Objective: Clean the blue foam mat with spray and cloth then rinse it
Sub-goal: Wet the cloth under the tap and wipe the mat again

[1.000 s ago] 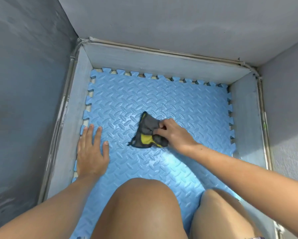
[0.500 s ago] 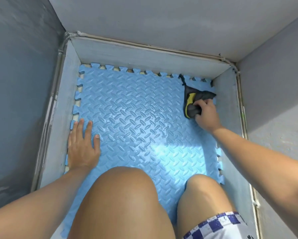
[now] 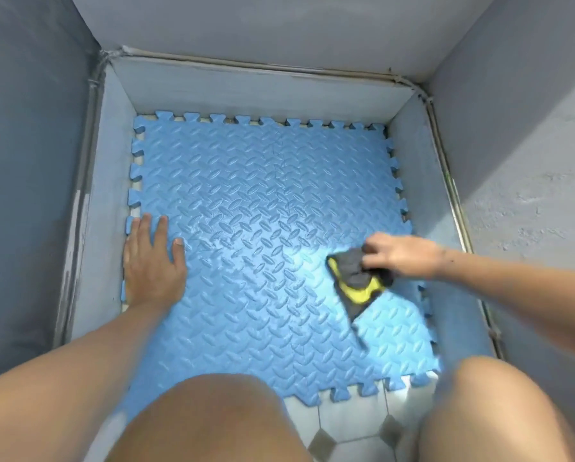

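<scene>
No writing or brand shows on anything. The blue foam mat, with a raised diamond-plate pattern and jigsaw edges, lies flat in a grey walled corner, glare on its middle. The left hand rests open, palm down, at its left edge. The right hand grips a bunched grey-and-yellow cloth, somewhat blurred, pressed near the right edge.

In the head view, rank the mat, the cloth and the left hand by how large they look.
1. Mat, by far the largest.
2. Left hand and cloth look alike; part of the cloth is hidden under the right hand, so no ranking.
</scene>
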Action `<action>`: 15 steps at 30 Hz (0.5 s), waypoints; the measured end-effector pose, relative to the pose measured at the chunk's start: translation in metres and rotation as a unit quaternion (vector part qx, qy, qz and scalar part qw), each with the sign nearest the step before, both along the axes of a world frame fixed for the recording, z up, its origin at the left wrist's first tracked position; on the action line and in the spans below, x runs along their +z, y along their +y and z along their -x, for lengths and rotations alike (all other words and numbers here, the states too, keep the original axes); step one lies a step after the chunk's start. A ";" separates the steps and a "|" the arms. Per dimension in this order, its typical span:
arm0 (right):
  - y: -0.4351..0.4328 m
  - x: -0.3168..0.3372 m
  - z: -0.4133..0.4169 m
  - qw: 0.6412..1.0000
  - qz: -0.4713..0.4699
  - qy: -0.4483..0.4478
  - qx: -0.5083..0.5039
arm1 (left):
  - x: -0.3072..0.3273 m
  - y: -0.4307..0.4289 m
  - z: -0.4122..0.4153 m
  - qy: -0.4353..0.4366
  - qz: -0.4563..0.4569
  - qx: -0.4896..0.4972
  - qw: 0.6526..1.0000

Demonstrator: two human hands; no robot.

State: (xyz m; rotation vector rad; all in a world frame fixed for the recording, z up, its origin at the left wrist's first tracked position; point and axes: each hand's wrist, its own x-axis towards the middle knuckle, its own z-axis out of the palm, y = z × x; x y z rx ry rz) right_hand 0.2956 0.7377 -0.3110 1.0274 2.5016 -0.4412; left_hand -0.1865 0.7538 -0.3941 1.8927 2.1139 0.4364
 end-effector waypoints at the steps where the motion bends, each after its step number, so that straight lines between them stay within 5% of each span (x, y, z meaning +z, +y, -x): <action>1: 0.013 -0.003 -0.014 0.996 -0.033 -0.016 -0.077 | 0.000 0.000 0.000 0.003 -0.004 0.002 1.000; 3: 0.034 -0.010 -0.029 0.957 -0.076 -0.014 -0.279 | -0.002 0.000 0.001 0.010 -0.014 0.000 1.000; 5: 0.044 -0.021 -0.027 0.882 -0.111 0.048 -0.455 | -0.003 -0.001 0.001 0.011 -0.022 -0.003 1.000; 8: 0.034 -0.040 0.013 0.792 -0.132 0.136 -0.580 | -0.005 -0.002 0.000 0.011 -0.034 -0.006 0.999; 10: 0.013 -0.045 0.055 0.809 -0.127 0.151 -0.553 | -0.008 -0.002 0.001 0.016 -0.043 -0.009 0.999; 12: -0.020 -0.043 0.096 0.869 -0.099 0.156 -0.458 | -0.010 -0.001 0.002 0.021 -0.045 -0.010 0.999; 15: -0.081 -0.037 0.131 0.969 -0.042 0.152 -0.189 | -0.008 -0.002 0.001 0.019 -0.049 -0.014 0.998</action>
